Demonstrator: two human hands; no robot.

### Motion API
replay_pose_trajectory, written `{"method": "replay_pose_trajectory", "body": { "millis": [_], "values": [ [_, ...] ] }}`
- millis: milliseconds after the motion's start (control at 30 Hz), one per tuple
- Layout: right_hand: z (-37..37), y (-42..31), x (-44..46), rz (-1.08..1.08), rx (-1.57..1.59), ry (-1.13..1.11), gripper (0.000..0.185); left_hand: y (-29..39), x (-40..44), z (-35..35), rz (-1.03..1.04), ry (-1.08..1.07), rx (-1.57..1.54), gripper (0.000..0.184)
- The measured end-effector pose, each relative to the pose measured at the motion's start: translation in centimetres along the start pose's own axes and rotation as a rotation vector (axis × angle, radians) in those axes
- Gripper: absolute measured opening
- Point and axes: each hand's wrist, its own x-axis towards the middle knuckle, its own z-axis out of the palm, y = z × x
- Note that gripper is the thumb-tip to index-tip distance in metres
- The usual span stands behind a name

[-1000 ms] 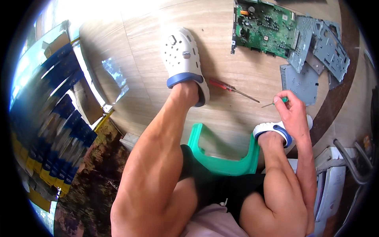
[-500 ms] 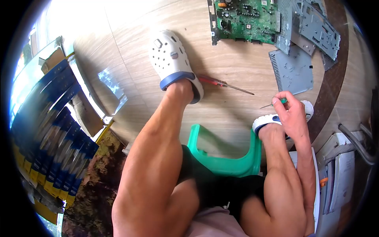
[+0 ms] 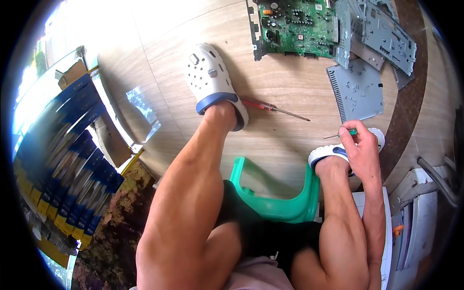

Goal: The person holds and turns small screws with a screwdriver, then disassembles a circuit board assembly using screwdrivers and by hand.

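Green-handled and thin-shafted, a small screwdriver (image 3: 353, 132) is pinched between the thumb and fingers of a person's bare right hand (image 3: 361, 151), held above the white, blue-strapped clog (image 3: 319, 153) on the right foot, its slim shaft pointing left. The fingers close on the short handle near their tips, a hold that seems suited to fine control rather than force. The left hand is out of view, so the state of its fingers cannot be told. Just beyond, a flat grey metal panel with a slotted edge (image 3: 357, 92) lies on the pale, streaked floor (image 3: 290, 87), small pieces resembling screws spread on its face, apparently so the panel can serve as a tray and stop them straying. Farther off, a green printed circuit board in a metal frame (image 3: 297, 31) lies beside overlapping grey metal plates (image 3: 389, 34), layered, it seems, to group the bulky parts. A red-handled screwdriver with a long steel shaft (image 3: 263, 105) rests just beside the matching white clog (image 3: 208, 75) on the left foot, likely for easy reach. Between the legs stands a green plastic stool (image 3: 275, 207); whether it bears the person's weight cannot be seen.
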Motion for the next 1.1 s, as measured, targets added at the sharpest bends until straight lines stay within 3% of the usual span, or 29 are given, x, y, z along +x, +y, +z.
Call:
{"method": "replay_pose_trajectory", "body": {
  "millis": [367,667,1100],
  "values": [
    [-0.3,0.0,2.3,-0.045,-0.075,-0.070,0.021,0.1,-0.1,-0.5,-0.032,-0.029,-0.013,0.029],
    [0.3,-0.1,3.3,-0.141,-0.104,-0.005,0.016,0.0,-0.6,-0.5,-0.045,-0.030,-0.016,0.029],
    [-1.7,-1.3,3.2,-0.100,-0.095,0.068,0.019,1.1,-0.2,-0.6,-0.090,-0.014,-0.030,0.029]
  ]
}}
